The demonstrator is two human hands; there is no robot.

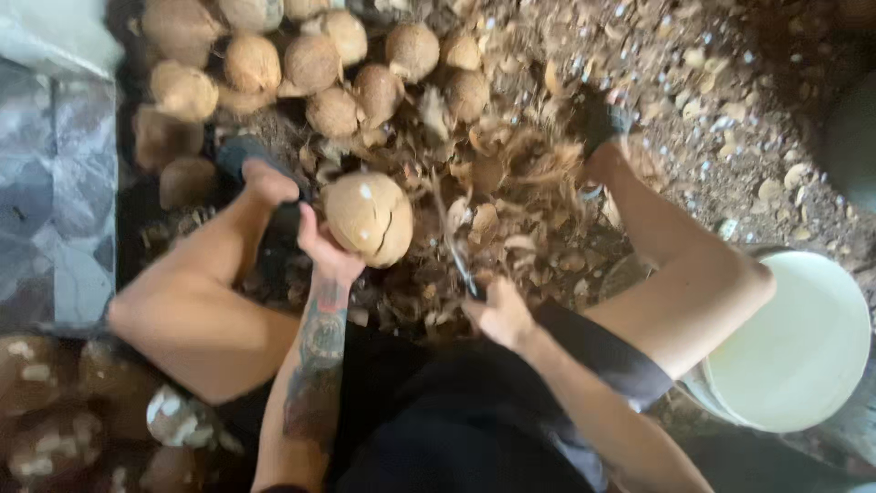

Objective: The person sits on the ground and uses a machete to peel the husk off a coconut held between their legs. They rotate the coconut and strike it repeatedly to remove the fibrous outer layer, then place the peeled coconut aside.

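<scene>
The left hand (328, 251) holds a husked coconut (370, 219) from below, fingers cupped tight round its near side; the shell shows a dark crack running down its right face. The nut sits raised above the ground, between the person's knees. The right hand (500, 315) is closed round the handle of a blade (452, 242), which points up and away towards the coconut, its tip just beside the nut's right edge; motion blur hides whether they touch.

Under both hands lies a heap of husk scraps (511, 183), brown and fibrous, spread across the dirt floor (721, 100). Beyond it, at the top of the view, a pile of whole coconuts (310, 64) rests, round and pale brown. The person's feet, in dark sandals, flank the heap.

By the right knee stands a white bucket (794, 338); its inside looks plain white, and what it holds cannot be told. At the lower left lie dark pieces with white flesh (173, 415), partly blurred. A grey patterned sheet (55, 183) covers the far left.
</scene>
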